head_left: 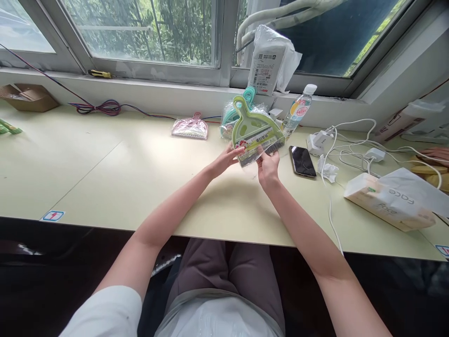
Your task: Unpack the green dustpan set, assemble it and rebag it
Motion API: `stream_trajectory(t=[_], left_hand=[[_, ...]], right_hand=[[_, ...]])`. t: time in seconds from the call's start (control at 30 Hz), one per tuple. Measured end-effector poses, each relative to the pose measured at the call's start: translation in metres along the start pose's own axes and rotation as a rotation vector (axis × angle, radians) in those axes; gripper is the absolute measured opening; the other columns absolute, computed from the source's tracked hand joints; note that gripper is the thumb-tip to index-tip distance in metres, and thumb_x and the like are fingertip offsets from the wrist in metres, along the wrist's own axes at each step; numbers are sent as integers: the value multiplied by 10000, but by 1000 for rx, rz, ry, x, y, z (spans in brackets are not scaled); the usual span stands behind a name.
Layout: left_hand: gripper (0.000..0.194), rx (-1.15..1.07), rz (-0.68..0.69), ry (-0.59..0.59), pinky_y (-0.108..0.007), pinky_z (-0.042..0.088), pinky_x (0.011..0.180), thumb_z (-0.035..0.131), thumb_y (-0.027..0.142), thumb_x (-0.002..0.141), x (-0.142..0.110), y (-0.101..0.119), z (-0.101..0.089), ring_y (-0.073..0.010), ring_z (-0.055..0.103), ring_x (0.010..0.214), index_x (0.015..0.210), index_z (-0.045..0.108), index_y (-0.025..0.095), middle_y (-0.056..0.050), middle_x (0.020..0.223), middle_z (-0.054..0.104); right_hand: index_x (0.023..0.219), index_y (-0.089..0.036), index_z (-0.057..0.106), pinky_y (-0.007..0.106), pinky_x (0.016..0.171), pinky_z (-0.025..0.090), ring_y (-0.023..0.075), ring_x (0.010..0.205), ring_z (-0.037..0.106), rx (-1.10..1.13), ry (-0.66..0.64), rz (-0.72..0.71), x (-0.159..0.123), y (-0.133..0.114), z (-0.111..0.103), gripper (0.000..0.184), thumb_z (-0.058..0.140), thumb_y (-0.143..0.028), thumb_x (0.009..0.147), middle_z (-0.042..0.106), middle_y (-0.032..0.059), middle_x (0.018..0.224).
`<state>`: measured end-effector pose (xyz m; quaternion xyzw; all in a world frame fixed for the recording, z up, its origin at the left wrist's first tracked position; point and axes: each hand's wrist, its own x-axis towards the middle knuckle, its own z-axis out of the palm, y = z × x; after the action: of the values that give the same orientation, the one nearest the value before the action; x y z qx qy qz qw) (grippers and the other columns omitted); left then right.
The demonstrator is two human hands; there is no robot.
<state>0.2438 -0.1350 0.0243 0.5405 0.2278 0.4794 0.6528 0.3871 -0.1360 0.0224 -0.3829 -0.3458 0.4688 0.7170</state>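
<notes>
A green dustpan-and-brush set (257,128) in clear plastic wrap is held up between my two hands, tilted, its looped handle pointing up and away. My left hand (226,159) grips its lower left corner. My right hand (268,166) closes on its lower edge, near the dark bristles. Behind the set lie teal-coloured packaged items (229,114), partly hidden by it. To the left, a pink dustpan set (190,127) in clear wrap lies flat on the pale yellow table (140,178).
A smartphone (302,161), crumpled tissue (328,169), white chargers with cables (321,139) and a tissue pack (393,199) lie right. A bottle (298,110) stands behind the set. Coiled wire (101,107) and a cardboard box (30,97) are left. Another person's hand (437,153) shows far right.
</notes>
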Motion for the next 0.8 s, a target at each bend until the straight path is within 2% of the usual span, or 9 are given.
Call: stream_trajectory(t=[0.17, 0.27, 0.4, 0.57, 0.8], left_hand=[[466, 12, -40, 107, -409, 436, 976, 668, 360, 754, 4, -6, -7, -239, 552, 1149, 1168, 532, 195, -95, 1242, 591], [485, 21, -50, 112, -423, 465, 938, 657, 355, 758, 2, -8, -5, -231, 561, 1128, 1195, 496, 220, -84, 1256, 574], [537, 25, -25, 72, -435, 466, 937, 661, 319, 747, -1, -5, 0, -225, 550, 1140, 1236, 449, 251, -75, 1288, 543], [485, -27, -72, 151, -467, 508, 885, 626, 270, 727, 1, -7, 2, -228, 581, 1070, 1182, 461, 238, -72, 1261, 550], [475, -23, -74, 163, -490, 536, 838, 629, 244, 699, 1, -8, -4, -224, 592, 1023, 1139, 452, 244, -54, 1254, 543]], right_hand=[[1018, -229, 489, 385, 919, 544, 174, 1006, 652, -10, -47, 145, 8, 7, -8, 383, 713, -191, 709, 654, 46, 1100], [1006, -222, 507, 387, 919, 543, 176, 989, 659, 11, -89, 193, 13, 8, -10, 384, 712, -150, 688, 666, 47, 1079], [1023, -211, 523, 402, 920, 544, 188, 980, 663, 58, -94, 192, 12, 9, -10, 381, 697, -160, 689, 680, 51, 1047], [985, -226, 519, 393, 923, 543, 173, 1003, 652, 74, -92, 167, 9, 12, -7, 322, 679, -174, 711, 679, 32, 1044], [916, -223, 497, 391, 905, 548, 163, 979, 654, 62, -128, 149, 15, 10, -7, 288, 699, -175, 716, 675, 20, 1024]])
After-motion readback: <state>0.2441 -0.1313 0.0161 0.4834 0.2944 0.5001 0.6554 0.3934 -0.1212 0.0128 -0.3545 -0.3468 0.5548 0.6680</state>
